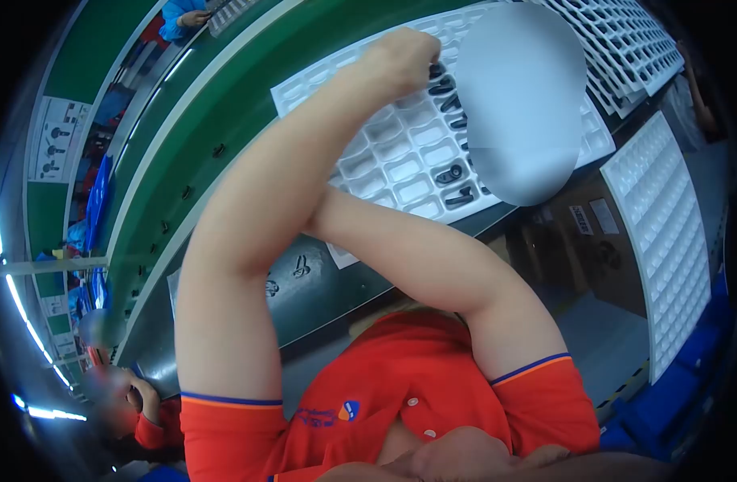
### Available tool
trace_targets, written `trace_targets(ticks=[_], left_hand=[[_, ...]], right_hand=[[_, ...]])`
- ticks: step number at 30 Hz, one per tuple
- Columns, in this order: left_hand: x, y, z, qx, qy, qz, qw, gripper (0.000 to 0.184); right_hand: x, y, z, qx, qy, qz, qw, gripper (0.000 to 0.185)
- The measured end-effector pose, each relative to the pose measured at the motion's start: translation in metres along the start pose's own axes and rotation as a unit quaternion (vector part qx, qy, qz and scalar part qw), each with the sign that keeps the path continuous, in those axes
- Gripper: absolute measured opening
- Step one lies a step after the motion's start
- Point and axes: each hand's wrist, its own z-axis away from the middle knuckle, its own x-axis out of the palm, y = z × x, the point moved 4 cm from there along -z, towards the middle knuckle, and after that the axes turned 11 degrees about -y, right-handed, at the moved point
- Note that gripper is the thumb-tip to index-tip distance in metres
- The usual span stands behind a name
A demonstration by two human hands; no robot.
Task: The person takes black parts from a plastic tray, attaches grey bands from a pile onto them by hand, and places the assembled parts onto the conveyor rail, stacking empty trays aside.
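Note:
My left hand (400, 63) is over the upper part of a white compartment tray (368, 132), its fingers curled closed by the column of black parts (449, 103). What the fingers pinch is too small and dark to make out. My right forearm (400, 237) runs to the left and passes behind my left forearm, which hides the right hand. Lower in the tray, a black part with a round end (449, 173) lies in one compartment, and slim black pieces (460, 197) lie in the one below. A pale blurred oval covers the tray's right side.
Stacked white trays (625, 48) stand at the upper right; another tray (661, 241) leans near a cardboard box (597, 241). Small dark parts (187, 192) dot the green belt. More parts (302, 266) rest on the dark table. A co-worker in blue (175, 20) and one in red (159, 426) sit leftward.

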Motion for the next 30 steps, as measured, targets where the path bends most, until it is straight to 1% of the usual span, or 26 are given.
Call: trace_targets(ticks=[1,3,4,5,7,8,9,10,11,12,13,14,15,16,17,19,20,22,24,25,26,27,28,29,30], left_hand=[[0.002,0.003,-0.004,-0.004,-0.012,-0.002,1.000,0.020],[0.000,0.006,-0.003,-0.023,-0.033,-0.003,0.999,0.021],[0.001,0.007,-0.002,-0.035,-0.041,0.000,0.999,0.023],[0.002,0.008,-0.003,-0.025,-0.052,-0.012,0.998,0.023],[0.007,0.011,-0.004,-0.001,-0.058,-0.028,0.998,0.025],[0.008,0.015,-0.003,0.016,-0.053,-0.033,0.998,0.026],[0.006,0.016,-0.001,0.007,-0.051,-0.032,0.998,0.026],[0.004,0.017,0.000,-0.006,-0.060,-0.016,0.998,0.026],[0.003,0.019,0.001,-0.016,-0.068,-0.001,0.998,0.027],[0.004,0.019,0.001,-0.024,-0.078,0.014,0.997,0.027],[0.006,0.020,0.001,-0.023,-0.078,0.015,0.997,0.027],[0.006,0.018,0.002,-0.038,-0.079,0.039,0.995,0.027],[0.005,0.015,0.002,-0.054,-0.080,0.062,0.993,0.027],[0.004,0.011,0.002,-0.070,-0.079,0.085,0.991,0.027],[0.004,0.012,0.004,-0.070,-0.078,0.086,0.991,0.027],[0.003,0.018,0.007,-0.059,-0.046,0.036,0.997,0.026],[0.004,0.021,0.008,-0.053,-0.030,0.013,0.998,0.025],[0.005,0.022,0.011,-0.050,-0.031,0.000,0.998,0.024],[0.004,0.026,0.008,-0.035,-0.024,-0.028,0.999,0.023],[0.005,0.025,0.004,-0.065,-0.048,-0.066,0.994,0.022],[0.006,0.024,0.003,-0.054,-0.046,-0.062,0.996,0.022],[0.005,0.021,0.005,-0.057,-0.021,-0.011,0.998,0.020],[0.002,0.022,0.005,-0.069,-0.021,0.002,0.997,0.019],[0.003,0.021,0.000,-0.092,-0.027,0.015,0.995,0.017],[0.005,0.019,-0.003,-0.080,-0.004,0.008,0.997,0.016]], right_hand=[[-0.001,-0.002,0.000,-0.003,-0.004,-0.009,1.000,0.039],[-0.004,-0.008,0.010,0.102,0.002,-0.153,0.983,0.045],[-0.008,-0.026,0.007,0.148,-0.032,-0.036,0.988,0.047],[-0.011,-0.043,0.003,0.189,-0.068,0.082,0.976,0.049],[-0.007,-0.051,0.004,0.178,-0.048,0.105,0.977,0.042],[-0.005,-0.055,0.006,0.178,-0.059,0.096,0.978,0.042],[-0.006,-0.058,0.009,0.212,-0.031,-0.029,0.976,0.044],[-0.008,-0.060,0.011,0.244,0.000,-0.150,0.958,0.045],[-0.009,-0.063,0.013,0.272,0.034,-0.267,0.924,0.047],[-0.010,-0.069,0.012,0.272,0.034,-0.266,0.924,0.047],[-0.010,-0.076,0.009,0.282,-0.034,-0.123,0.951,0.050],[-0.010,-0.081,0.007,0.285,-0.103,0.025,0.953,0.053],[-0.009,-0.084,0.005,0.280,-0.170,0.172,0.929,0.056],[-0.008,-0.072,0.011,0.280,-0.172,0.173,0.928,0.056],[-0.009,-0.050,0.023,0.263,-0.143,0.181,0.937,0.058],[-0.012,-0.019,0.041,0.230,-0.083,0.196,0.950,0.062],[-0.011,-0.021,0.040,0.233,-0.081,0.197,0.949,0.062],[0.007,-0.020,0.035,0.258,-0.178,0.159,0.936,0.064],[0.021,-0.030,0.029,0.293,-0.265,0.134,0.909,0.065],[0.020,-0.039,0.027,0.319,-0.302,0.132,0.889,0.066],[0.021,-0.054,0.019,0.379,-0.281,0.056,0.880,0.076],[0.020,-0.070,0.019,0.489,-0.085,-0.323,0.806,0.082],[0.021,-0.065,0.009,0.395,-0.275,0.072,0.873,0.074],[0.019,-0.054,0.008,0.424,-0.252,0.113,0.863,0.074],[0.021,-0.043,0.008,0.406,-0.275,0.168,0.855,0.071]])
